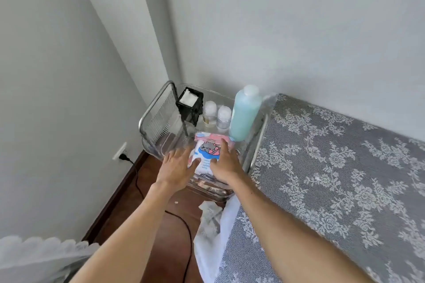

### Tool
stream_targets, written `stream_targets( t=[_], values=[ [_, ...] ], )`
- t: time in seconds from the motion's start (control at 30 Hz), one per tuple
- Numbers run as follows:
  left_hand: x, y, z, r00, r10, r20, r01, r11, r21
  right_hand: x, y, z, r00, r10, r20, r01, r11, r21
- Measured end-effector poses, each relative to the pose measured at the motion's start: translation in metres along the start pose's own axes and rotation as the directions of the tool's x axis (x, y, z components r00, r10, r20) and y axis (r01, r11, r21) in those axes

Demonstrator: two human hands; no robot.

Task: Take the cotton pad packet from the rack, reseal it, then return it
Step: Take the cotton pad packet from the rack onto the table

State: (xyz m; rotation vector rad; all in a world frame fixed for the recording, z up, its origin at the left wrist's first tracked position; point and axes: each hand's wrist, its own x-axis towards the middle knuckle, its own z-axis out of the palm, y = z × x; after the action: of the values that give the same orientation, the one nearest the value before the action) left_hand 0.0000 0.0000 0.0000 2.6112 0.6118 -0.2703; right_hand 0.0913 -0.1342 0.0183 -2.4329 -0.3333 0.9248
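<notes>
Both hands are down at the clear plastic rack with chrome rails (158, 108), which stands in the corner of the room beside the bed with the grey lace cover (345, 167). The left hand (177, 167) has its fingers spread and straight at the left edge of the white, pink and blue cotton pad packet with a cartoon animal print (208, 151); the right hand (226, 163) lies with straight fingers along the packet's right edge. Neither plainly grips it; I cannot tell whether the fingertips touch. The packet rests at the rack's near edge, its pink top strip toward the far side.

The risk, as I judge it, lies right behind the packet: the tall turquoise bottle with a pale cap (245, 112) stands just beside its top corner, so lifting the packet with a backward swing could knock it over. If the packet is unsealed, tilting it could also spill pads.

Counted: one packet, one turquoise bottle, two small clear bottles with frosted caps (217, 115), and one black square holder with white contents (189, 103) at the far left corner.
</notes>
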Motion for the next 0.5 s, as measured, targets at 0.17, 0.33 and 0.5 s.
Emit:
stream_targets(
  t=[0.17,0.33,0.5],
  values=[
    [0.030,-0.012,0.021,0.985,-0.024,0.169,0.039,0.996,-0.084,0.033,0.018,0.010,0.980,0.189,0.057,-0.191,0.981,0.018],
    [0.049,-0.019,0.026,0.939,0.050,0.340,-0.030,0.997,-0.065,0.050,0.026,0.019,0.980,0.175,0.100,-0.177,0.984,0.012],
    [0.058,-0.016,0.032,0.938,0.046,0.343,-0.030,0.998,-0.051,0.058,0.030,0.030,0.993,0.090,0.081,-0.093,0.995,0.036]
  ],
)
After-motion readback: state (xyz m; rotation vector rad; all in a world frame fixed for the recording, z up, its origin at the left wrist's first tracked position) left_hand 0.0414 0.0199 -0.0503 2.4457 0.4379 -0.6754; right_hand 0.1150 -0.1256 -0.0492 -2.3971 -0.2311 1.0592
